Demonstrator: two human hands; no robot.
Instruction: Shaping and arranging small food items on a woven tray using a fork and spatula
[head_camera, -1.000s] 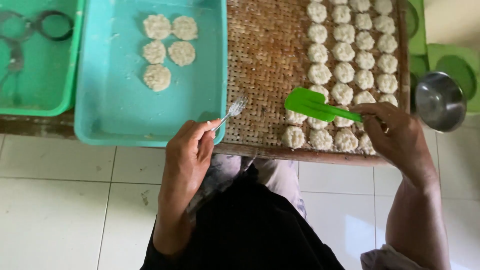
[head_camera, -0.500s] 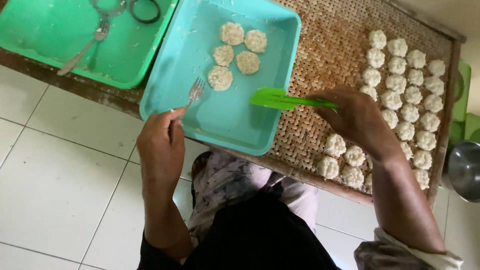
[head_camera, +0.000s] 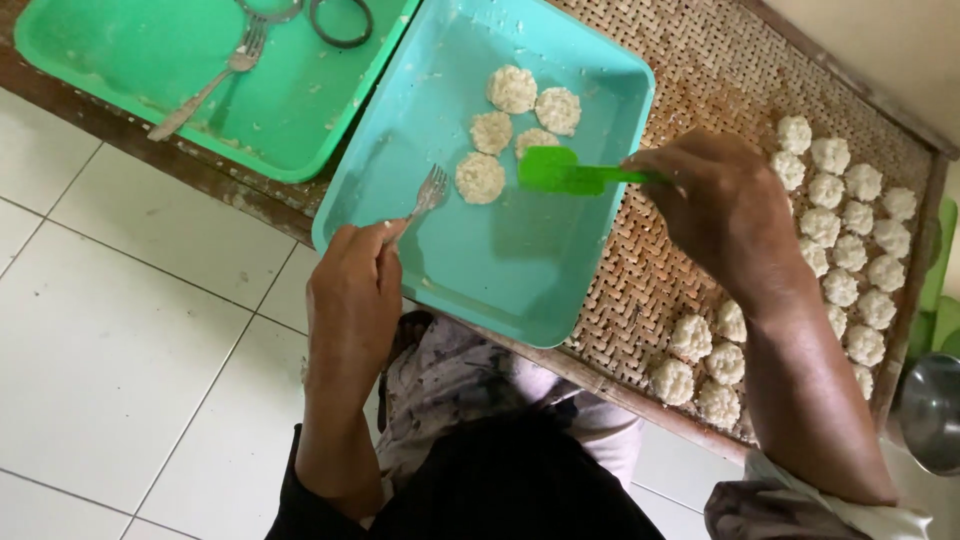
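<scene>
L hand (head_camera: 352, 290) is closed round the handle of a small metal fork (head_camera: 428, 192), thumb + fingers pinched tight, tines pointing into the teal tray (head_camera: 500, 280) and sitting just beside the nearest rice patty (head_camera: 480, 177), prob. to steady or nudge it. R hand (head_camera: 722, 210) is closed on the handle of a green spatula (head_camera: 562, 170), grip low and flat so the blade lies near level over the tray floor, edge touching the patty (head_camera: 537, 141) behind it; that angle suits sliding under a soft disc w/o breaking it. Five patties in all sit clustered at the tray's far end, incl. two more (head_camera: 512, 88) and (head_camera: 557, 109). Tray rests tilted across a woven mat (head_camera: 690, 90), where rows of finished patties (head_camera: 850, 240) are laid out apart from each other, likely to dry. A second green tray (head_camera: 120, 50) to the left holds a spare fork (head_camera: 205, 88) and ring moulds (head_camera: 341, 22). Steel bowl (head_camera: 932, 412) at far right edge.
</scene>
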